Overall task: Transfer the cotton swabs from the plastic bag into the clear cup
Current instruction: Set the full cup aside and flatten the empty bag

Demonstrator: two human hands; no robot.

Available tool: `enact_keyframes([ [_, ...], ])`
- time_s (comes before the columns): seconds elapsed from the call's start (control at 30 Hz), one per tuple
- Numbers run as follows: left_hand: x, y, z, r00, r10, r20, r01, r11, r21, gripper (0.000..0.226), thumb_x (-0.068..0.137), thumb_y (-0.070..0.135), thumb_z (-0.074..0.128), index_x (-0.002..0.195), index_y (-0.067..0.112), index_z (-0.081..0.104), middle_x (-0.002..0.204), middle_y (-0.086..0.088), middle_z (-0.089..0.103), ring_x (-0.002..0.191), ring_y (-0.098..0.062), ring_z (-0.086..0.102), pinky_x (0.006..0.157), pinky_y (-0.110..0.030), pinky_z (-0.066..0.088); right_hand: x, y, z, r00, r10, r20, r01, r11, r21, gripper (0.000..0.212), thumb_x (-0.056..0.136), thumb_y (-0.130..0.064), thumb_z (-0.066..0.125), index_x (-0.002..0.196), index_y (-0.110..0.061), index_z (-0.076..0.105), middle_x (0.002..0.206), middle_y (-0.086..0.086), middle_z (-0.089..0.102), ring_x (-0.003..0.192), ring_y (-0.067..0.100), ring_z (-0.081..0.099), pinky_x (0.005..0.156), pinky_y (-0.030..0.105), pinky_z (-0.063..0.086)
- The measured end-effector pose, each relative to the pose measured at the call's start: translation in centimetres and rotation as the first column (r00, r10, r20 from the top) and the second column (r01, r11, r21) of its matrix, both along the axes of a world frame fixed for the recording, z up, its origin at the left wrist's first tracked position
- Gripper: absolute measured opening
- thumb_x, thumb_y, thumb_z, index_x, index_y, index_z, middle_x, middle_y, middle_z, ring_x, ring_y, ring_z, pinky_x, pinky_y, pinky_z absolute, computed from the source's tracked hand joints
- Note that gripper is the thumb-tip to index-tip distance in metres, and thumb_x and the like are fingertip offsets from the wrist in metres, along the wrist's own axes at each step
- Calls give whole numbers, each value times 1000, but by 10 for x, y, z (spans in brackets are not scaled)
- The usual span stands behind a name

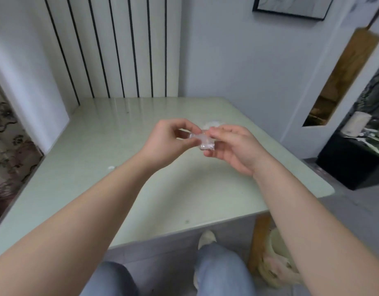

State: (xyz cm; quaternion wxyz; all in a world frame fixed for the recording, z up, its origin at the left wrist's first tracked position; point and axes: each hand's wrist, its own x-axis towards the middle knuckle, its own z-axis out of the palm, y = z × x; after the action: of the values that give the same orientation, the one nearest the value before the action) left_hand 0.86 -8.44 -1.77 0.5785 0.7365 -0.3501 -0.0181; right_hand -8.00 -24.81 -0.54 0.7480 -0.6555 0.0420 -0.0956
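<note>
Clear bag (202,142) held above surface (120,150), pinched by left hand (169,142) at its 9 o'clock edge and right hand (233,146) at 3 o'clock. Step: opening bag; swabs indistinct inside. Next: part the mouth, locate cup. Pale round thing (213,124) at 12 o'clock, unconfirmed.

Clear crinkled plastic bag (202,141), glossy smooth pale green table (99,146), blue denim trousers (222,272)

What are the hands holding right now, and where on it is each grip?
A small clear plastic bag, above the table. The left hand pinches its left end; the right hand pinches its right end.
</note>
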Motion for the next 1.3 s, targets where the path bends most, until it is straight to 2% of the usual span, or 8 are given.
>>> enact_keyframes([
  [0.17, -32, -53, 0, 994, -113, 1, 113, 993, -39, 14, 84, 12, 83, 88, 23, 76, 90, 12, 76, 87, -3, 71, 76, -20, 56, -40, -44, 1, 988, -157, 4, 157, 986, -53, 17, 80, 7, 72, 84, -4, 60, 76, 9, 70, 64, 19, 66, 68, 29, 58],
  [0.37, -68, -123, -15, 975, -222, 25, 223, 975, -25, 32, 87, 7, 73, 107, 31, 68, 112, 16, 70, 110, 0, 66, 103, -27, 51, -93, -105, -11, 924, -382, 5, 381, 919, -102, 18, 84, 9, 71, 93, -2, 60, 90, 18, 67, 71, 22, 62, 71, 27, 58],
  [0.57, -109, -187, -43, 945, -292, -145, 284, 956, -71, 29, 80, 17, 67, 104, 33, 70, 107, 5, 73, 102, -11, 70, 93, -44, 59, -148, -157, -39, 796, -604, 43, 603, 782, -159, 20, 85, -1, 75, 99, -8, 63, 91, 11, 74, 77, 16, 68, 69, 29, 56],
  [0.73, -150, -233, -68, 901, -375, -220, 363, 927, -93, 26, 81, 16, 64, 100, 33, 70, 102, 4, 72, 94, -13, 70, 88, -47, 61, -189, -193, -67, 684, -725, 84, 726, 665, -177, 20, 90, -7, 71, 105, -13, 61, 80, -1, 75, 71, 9, 66, 63, 24, 51],
  [0.87, -177, -265, -90, 855, -447, -262, 443, 893, -78, 26, 79, 18, 63, 100, 34, 70, 100, 5, 71, 92, -12, 69, 90, -48, 61, -216, -220, -95, 624, -780, 50, 777, 613, -146, 22, 90, 1, 67, 106, -14, 63, 89, 2, 75, 78, 12, 68, 67, 26, 54],
  [1.0, -193, -292, -115, 814, -499, -297, 509, 859, -48, 28, 90, 4, 60, 109, 23, 69, 107, -3, 70, 101, -14, 68, 91, -45, 60, -237, -241, -131, 601, -799, -23, 783, 594, -185, 22, 87, -5, 71, 106, -17, 68, 104, 8, 75, 93, 18, 71, 79, 31, 58],
  [1.17, -216, -316, -162, 776, -572, -268, 604, 795, 54, 36, 92, -3, 58, 110, 25, 69, 112, 1, 73, 106, -8, 69, 99, -28, 54, -255, -261, -181, 520, -843, -138, 819, 538, -200, 23, 86, -4, 72, 103, -18, 67, 98, 6, 74, 78, 5, 68, 70, 21, 51],
  [1.3, -217, -328, -205, 777, -524, -349, 593, 795, 127, 32, 95, -2, 58, 111, 23, 68, 110, 4, 71, 104, -4, 67, 99, -22, 51, -266, -267, -219, 444, -868, -224, 848, 488, -209, 25, 72, -15, 75, 93, -25, 66, 98, 4, 72, 80, 10, 68, 75, 28, 52],
])
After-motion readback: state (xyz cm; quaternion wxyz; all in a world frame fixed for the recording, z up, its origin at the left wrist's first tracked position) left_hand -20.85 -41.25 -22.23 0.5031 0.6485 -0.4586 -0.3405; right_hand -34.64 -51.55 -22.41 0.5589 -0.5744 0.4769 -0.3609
